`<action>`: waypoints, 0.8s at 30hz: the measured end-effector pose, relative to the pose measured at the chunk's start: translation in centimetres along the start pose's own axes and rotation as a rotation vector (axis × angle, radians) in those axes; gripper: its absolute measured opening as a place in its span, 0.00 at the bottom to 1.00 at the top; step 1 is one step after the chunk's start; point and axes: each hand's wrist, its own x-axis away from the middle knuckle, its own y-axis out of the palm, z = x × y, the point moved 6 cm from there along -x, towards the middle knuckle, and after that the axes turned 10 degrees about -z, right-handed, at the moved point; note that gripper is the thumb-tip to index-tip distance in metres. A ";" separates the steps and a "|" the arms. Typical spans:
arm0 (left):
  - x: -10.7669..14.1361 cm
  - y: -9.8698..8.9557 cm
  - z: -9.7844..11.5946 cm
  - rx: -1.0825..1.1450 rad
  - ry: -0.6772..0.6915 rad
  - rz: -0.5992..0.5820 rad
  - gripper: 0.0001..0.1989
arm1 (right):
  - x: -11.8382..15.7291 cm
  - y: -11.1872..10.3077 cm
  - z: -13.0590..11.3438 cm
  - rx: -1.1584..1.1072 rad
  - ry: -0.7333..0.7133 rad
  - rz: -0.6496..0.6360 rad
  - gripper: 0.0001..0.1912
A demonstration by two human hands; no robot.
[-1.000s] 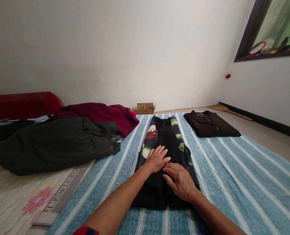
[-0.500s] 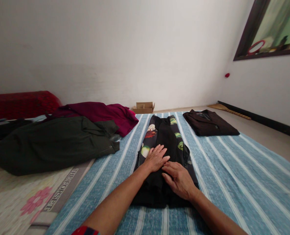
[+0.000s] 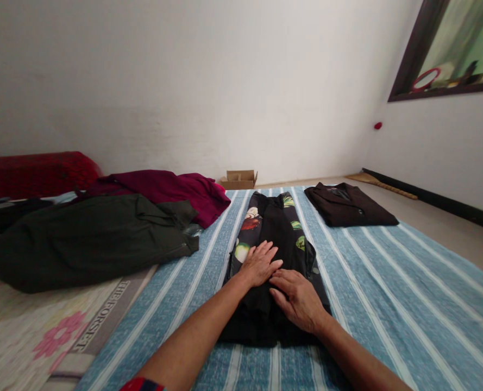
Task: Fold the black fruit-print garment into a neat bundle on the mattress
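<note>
Spread flat beneath the fingers (image 3: 268,248) of left hand (image 3: 261,264) and right hand (image 3: 298,298): a long folded black garment (image 3: 277,225) of thin fabric, with dark side panels printed in green, white and red-brown shapes. Lies lengthwise, stretching away ahead of the fingertips and back toward the wrists. On the left, palm down on the black cloth, fingers pointing forward and slightly apart. On the right, just nearer and beside, fingers bent and close together, thumb set apart; cannot tell about any pinch of fabric under those fingertips.

Underneath and to both sides of the fingers, a blue cloth sheet (image 3: 391,288) with white stripes. Ahead and to the right of the fingers, a dark brown folded garment (image 3: 349,209) with a button. Well to the left, a dark green crumpled garment (image 3: 90,244), overlapping a magenta cloth garment (image 3: 184,193) farther off. Left and nearer than the fingertips, a cream mat (image 3: 17,320) with a pink flower and lettering. Straight ahead, beyond the sheet, an open brown cardboard box (image 3: 241,180) near a white wall (image 3: 225,81).
</note>
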 end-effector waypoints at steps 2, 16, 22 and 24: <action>0.1 -0.1 0.0 -0.002 0.002 0.004 0.28 | 0.0 0.1 0.1 0.002 0.000 -0.003 0.11; 0.2 -0.2 0.1 0.000 0.003 0.015 0.28 | 0.1 0.2 0.1 -0.010 0.008 -0.012 0.10; 0.2 -0.3 0.2 -0.005 0.002 0.021 0.28 | -0.1 0.1 0.1 -0.010 0.007 -0.007 0.11; 0.2 -0.3 0.2 -0.011 0.002 0.027 0.27 | -0.1 0.1 0.1 -0.010 0.008 -0.013 0.11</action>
